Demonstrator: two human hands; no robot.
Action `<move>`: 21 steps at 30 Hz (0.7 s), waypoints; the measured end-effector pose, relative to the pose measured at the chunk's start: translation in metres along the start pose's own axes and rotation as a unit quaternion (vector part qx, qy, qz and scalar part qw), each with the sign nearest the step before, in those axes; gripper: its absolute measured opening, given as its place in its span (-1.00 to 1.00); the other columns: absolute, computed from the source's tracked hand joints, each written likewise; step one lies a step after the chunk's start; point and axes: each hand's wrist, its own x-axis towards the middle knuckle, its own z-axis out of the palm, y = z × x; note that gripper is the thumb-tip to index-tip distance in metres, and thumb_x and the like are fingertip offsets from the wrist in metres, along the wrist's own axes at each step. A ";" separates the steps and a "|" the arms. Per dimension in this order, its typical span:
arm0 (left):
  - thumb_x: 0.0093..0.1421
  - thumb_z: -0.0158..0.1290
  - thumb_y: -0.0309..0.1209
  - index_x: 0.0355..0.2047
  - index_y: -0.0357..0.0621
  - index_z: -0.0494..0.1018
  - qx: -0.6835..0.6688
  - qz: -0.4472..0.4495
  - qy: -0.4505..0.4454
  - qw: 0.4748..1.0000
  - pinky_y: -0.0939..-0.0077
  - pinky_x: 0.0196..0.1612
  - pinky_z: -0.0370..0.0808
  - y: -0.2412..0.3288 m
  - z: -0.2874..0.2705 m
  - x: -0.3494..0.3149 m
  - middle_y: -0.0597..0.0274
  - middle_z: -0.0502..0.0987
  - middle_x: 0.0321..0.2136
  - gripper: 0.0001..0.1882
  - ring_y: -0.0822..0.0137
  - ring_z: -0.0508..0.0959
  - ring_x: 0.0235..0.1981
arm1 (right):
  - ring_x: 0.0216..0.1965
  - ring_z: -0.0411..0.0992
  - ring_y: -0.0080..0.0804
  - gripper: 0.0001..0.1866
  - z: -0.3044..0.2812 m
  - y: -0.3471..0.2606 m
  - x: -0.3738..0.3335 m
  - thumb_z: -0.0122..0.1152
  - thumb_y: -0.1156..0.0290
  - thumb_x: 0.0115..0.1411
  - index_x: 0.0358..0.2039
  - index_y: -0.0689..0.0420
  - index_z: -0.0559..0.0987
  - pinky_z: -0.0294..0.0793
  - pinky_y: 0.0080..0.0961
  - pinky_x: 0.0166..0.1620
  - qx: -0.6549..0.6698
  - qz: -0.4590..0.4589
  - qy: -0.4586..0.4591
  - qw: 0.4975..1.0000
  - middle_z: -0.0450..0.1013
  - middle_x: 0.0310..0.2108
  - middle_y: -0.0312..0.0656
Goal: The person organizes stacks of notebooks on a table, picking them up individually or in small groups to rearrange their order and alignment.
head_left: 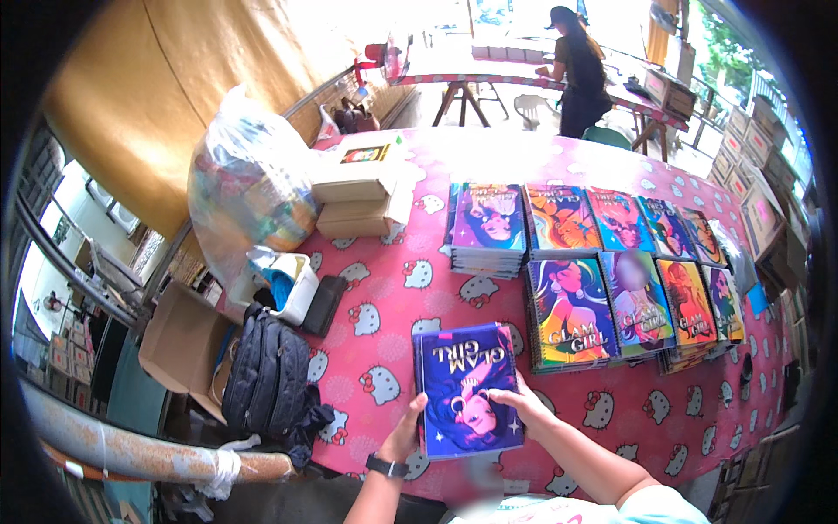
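Between my two hands is a purple notebook (469,393) with an illustrated cover that faces up and reads upside down from here. It is held over the near edge of the table. My left hand (407,431) grips its left edge, thumb on the rim. On the opposite side my right hand (525,403) clasps it, the thumb lying over the cover. Whether more than one notebook is in this hold, I cannot tell. To the right stand stacks of spiral notebooks in two rows, among them a rainbow-covered stack (572,310) nearest my right hand and a purple stack (487,223) behind.
A pink patterned cloth (384,345) covers the table. Along its left side are cardboard boxes (353,217), a big clear bag (249,179), a white bin (292,284) and a black backpack (266,371). A person (578,74) stands at a far table. Cartons (759,175) are piled at right.
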 end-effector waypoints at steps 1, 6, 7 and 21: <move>0.08 -0.15 0.28 0.19 -0.17 0.09 0.073 -0.051 -0.005 0.996 0.32 0.08 0.29 0.001 -0.006 0.006 0.12 0.31 0.07 -0.12 0.28 0.35 0.04 | 0.11 0.18 -0.29 -0.07 -0.009 0.003 -0.001 0.27 0.29 -0.04 0.26 -0.03 -0.07 0.20 -0.25 0.12 -0.029 0.016 0.012 0.999 0.17 0.11 -0.11; 0.00 -0.19 0.38 0.13 -0.09 0.25 0.452 -0.198 -0.032 0.869 0.36 0.04 0.29 0.073 -0.086 0.066 0.02 0.43 -0.04 -0.09 0.19 0.40 0.02 | 0.28 -0.14 -0.24 0.01 -0.012 -0.010 -0.013 0.21 0.14 0.04 0.27 0.17 -0.26 -0.16 -0.36 0.26 -0.093 -0.046 0.044 0.994 -0.13 0.26 0.00; 0.00 -0.03 0.24 0.10 -0.21 0.26 0.496 -0.050 -0.026 0.866 0.37 0.06 0.31 0.089 -0.079 0.099 -0.09 0.37 0.01 -0.14 0.14 0.38 0.05 | 0.30 -0.19 -0.23 0.02 -0.014 -0.017 -0.019 0.20 0.13 0.06 0.26 0.22 -0.29 -0.22 -0.38 0.28 -0.143 -0.090 0.066 0.983 -0.16 0.27 0.03; -0.33 0.37 -0.18 -0.20 -0.21 0.36 0.583 0.345 0.119 0.726 0.21 -0.12 0.38 0.077 -0.033 0.341 -0.04 0.44 -0.25 -0.31 -0.01 0.43 -0.16 | 0.30 -0.16 -0.13 -0.15 -0.013 -0.099 0.029 0.16 0.25 0.12 0.25 0.23 -0.12 -0.09 -0.24 0.25 -0.193 -0.182 0.062 0.962 -0.12 0.26 0.10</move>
